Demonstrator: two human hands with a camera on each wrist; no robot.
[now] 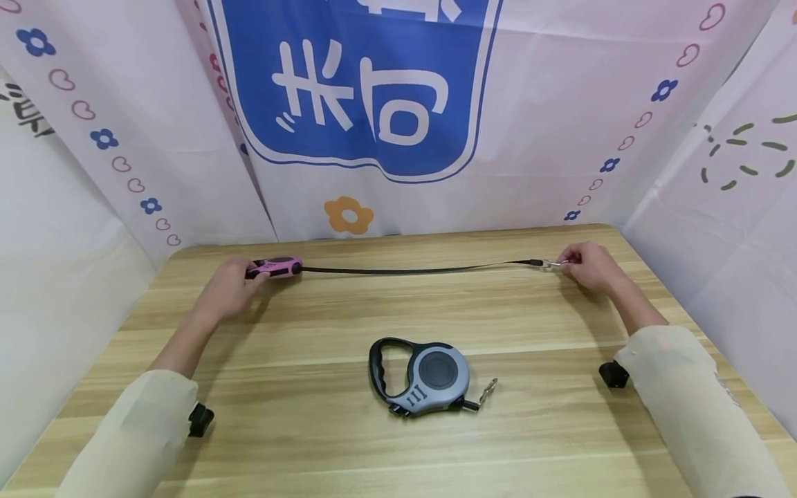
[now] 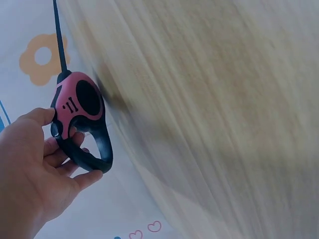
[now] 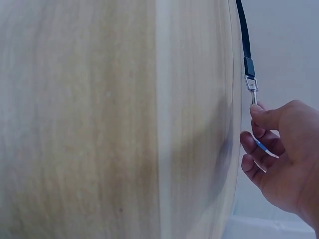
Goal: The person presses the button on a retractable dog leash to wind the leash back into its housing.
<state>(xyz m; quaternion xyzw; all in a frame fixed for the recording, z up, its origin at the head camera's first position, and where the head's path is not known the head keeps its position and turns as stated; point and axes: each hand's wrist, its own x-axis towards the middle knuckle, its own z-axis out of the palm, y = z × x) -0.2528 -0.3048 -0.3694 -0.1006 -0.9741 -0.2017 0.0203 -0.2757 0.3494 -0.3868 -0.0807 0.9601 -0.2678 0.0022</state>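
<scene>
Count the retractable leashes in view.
2: pink leash in the left hand, its clip pinched by the right hand; grey leash on the table, untouched.

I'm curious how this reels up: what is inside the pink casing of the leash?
A black strap comes out of the pink casing, at the end away from the left hand; the casing covers everything inside, so that cannot be seen.

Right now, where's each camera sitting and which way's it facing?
Head: on the head, facing forward and down over the pale wooden table; cream-sleeved arms, left hand, right hand show.
Left wrist: on that wrist, facing its hand holding the pink-and-black plastic leash case.
Right wrist: on that wrist, facing its hand pinching the silver metal clip.
Both wrist views share the flat black strap.
</scene>
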